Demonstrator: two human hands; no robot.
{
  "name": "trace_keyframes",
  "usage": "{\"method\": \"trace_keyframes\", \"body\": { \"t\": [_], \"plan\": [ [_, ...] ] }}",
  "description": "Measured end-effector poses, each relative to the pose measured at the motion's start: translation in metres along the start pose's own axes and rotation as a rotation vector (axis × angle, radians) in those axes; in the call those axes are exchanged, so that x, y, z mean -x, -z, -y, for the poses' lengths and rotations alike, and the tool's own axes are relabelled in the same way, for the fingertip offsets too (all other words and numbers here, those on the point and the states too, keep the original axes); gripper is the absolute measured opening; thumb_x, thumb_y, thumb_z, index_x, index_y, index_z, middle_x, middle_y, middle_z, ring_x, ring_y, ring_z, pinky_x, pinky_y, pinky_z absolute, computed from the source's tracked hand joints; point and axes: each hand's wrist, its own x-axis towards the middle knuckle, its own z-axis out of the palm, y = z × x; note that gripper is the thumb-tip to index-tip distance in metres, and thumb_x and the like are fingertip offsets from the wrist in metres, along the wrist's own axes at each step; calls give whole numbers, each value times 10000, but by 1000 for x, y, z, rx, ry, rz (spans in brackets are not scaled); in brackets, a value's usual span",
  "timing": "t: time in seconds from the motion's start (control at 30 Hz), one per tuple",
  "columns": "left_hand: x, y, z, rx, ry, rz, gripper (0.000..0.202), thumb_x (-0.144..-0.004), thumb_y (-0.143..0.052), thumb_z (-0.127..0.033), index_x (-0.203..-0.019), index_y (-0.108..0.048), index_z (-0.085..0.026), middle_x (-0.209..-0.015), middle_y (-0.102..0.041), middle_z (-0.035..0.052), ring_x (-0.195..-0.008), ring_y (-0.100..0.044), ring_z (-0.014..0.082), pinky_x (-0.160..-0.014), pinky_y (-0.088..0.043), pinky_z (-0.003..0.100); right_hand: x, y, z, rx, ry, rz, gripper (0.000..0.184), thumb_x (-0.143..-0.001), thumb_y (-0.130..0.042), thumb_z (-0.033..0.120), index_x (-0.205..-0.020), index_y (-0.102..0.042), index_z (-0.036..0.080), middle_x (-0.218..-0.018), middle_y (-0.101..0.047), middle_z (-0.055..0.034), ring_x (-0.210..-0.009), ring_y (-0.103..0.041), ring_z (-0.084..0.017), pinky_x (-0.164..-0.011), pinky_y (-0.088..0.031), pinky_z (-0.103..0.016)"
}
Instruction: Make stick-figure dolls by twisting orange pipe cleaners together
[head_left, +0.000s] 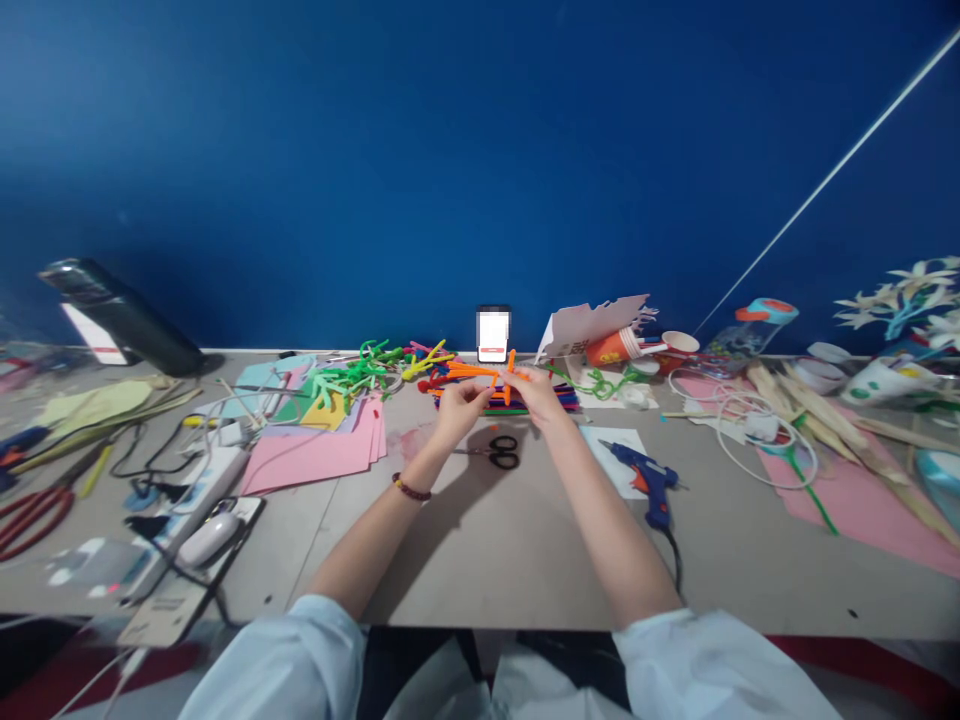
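Observation:
My left hand [461, 408] and my right hand [537, 394] are raised above the middle of the table, close to each other. Between them is an orange pipe cleaner piece [511, 376], with one strand upright and others running sideways. The fingers of both hands are pinched on it; the exact grip is too small to make out. Behind and beneath the hands lies a bundle of dark and coloured pipe cleaners [568, 400]. Black-handled scissors [503, 452] rest on the table just below my hands. A phone [493, 334] stands upright against the blue wall.
A blue glue gun [651, 482] lies on white paper to the right, its cord trailing forward. Pink sheets [307, 452] and green pipe cleaners [360, 372] are at left, near a power strip [187, 510]. A dark bottle [135, 315] leans farther left.

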Motion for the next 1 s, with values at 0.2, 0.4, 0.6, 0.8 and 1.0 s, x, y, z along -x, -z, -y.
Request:
{"method": "trace_keyframes", "body": {
  "t": [0.2,0.4,0.6,0.8,1.0],
  "plan": [
    [-8,3,11,126,86,30,296,-622,-717,-438,-643,-663,-147,-577,-635,31,-538,-549,134,-526,-449,259,4,3,11,-114,-148,178,354,-469,-809,404,-643,-601,176,-546,-543,36,-514,-492,-98,-507,-393,-232],
    [-16,28,17,181,-109,184,302,-611,-747,-411,-746,-699,-145,-792,-703,85,-726,-637,193,-658,-501,297,8,16,16,99,-138,428,291,-590,-764,396,-704,-627,166,-576,-558,41,-511,-486,-80,-532,-388,-227],
    [-13,37,8,127,-100,354,311,-636,-739,-389,-792,-695,-124,-814,-702,105,-722,-631,185,-655,-486,274,13,25,23,245,-42,451,303,-632,-744,423,-769,-654,168,-620,-595,25,-544,-526,-99,-566,-408,-241],
    [-12,35,9,92,-101,346,332,-642,-726,-423,-798,-698,-131,-815,-705,106,-713,-631,188,-633,-486,275,14,23,26,302,-6,406,329,-593,-757,438,-744,-667,160,-630,-596,16,-564,-521,-109,-558,-409,-242],
    [-16,39,9,-49,-43,404,285,-653,-707,-434,-689,-708,-151,-693,-691,64,-605,-602,151,-553,-459,244,15,23,24,506,-5,546,279,-604,-732,422,-655,-634,165,-547,-564,31,-514,-484,-102,-516,-357,-233]
  ]
}}
